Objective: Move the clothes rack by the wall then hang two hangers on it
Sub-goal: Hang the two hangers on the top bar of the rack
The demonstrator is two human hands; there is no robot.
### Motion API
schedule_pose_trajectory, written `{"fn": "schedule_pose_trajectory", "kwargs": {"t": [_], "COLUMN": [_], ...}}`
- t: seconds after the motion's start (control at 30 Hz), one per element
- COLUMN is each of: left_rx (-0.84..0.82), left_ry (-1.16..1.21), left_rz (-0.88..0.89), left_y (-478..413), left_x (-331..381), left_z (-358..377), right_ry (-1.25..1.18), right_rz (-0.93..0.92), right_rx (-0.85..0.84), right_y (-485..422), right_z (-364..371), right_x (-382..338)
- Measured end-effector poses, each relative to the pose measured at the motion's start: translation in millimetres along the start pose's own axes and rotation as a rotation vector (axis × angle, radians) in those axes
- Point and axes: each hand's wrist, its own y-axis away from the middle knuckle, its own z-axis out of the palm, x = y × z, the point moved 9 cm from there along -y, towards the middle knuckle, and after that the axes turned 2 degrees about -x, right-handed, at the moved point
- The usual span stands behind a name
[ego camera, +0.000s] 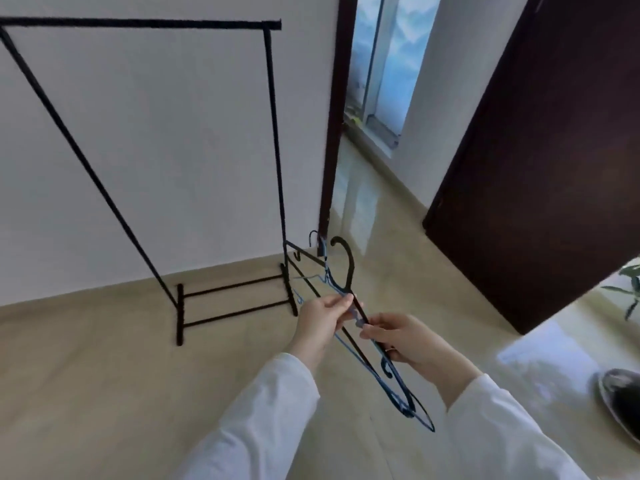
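Note:
A black metal clothes rack (273,133) stands against the white wall on the left, and its top bar (138,23) carries nothing. In front of me I hold a bundle of thin hangers, a black hanger (346,261) and a blue hanger (394,393), their hooks pointing up and away near the rack's right foot. My left hand (322,322) pinches the bundle near its middle. My right hand (405,341) grips it just below. Both sleeves are white.
A dark door frame (332,133) stands right of the rack, with a window beyond it. A dark wooden door (540,161) stands open at the right. A plant (630,289) and a dark round object (620,400) sit at the right edge. The floor is glossy tile.

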Motion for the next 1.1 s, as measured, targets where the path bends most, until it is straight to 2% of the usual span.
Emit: {"fn": "schedule_pose_trajectory", "kwargs": {"t": [0.13,0.33,0.5,0.8,1.1], "left_rx": [0.121,0.317,0.346,0.415,0.438], "left_ry": [-0.014,0.024,0.116,0.212,0.326], "left_rz": [0.026,0.138,0.204,0.339,0.42], "left_y": [-12.9,-46.6,-79.5,-137.5,-218.9], "left_x": [20.4,78.3,134.1,227.3,315.4], "left_z": [-44.1,-141.6,-206.3,-275.3,-308.0], "right_ry": [0.043,0.168,0.275,0.368,0.369], "right_rz": [-0.055,-0.167,-0.324,-0.544,-0.648], "right_rx": [-0.017,-0.002,0.052,0.318,0.289], "right_y": [-32.1,-89.8,-129.0,-178.7,-255.7], "right_z": [21.3,67.3,93.1,99.9,75.2], "right_x": [-39.2,-137.0,-227.9,-348.1,-453.2]}}
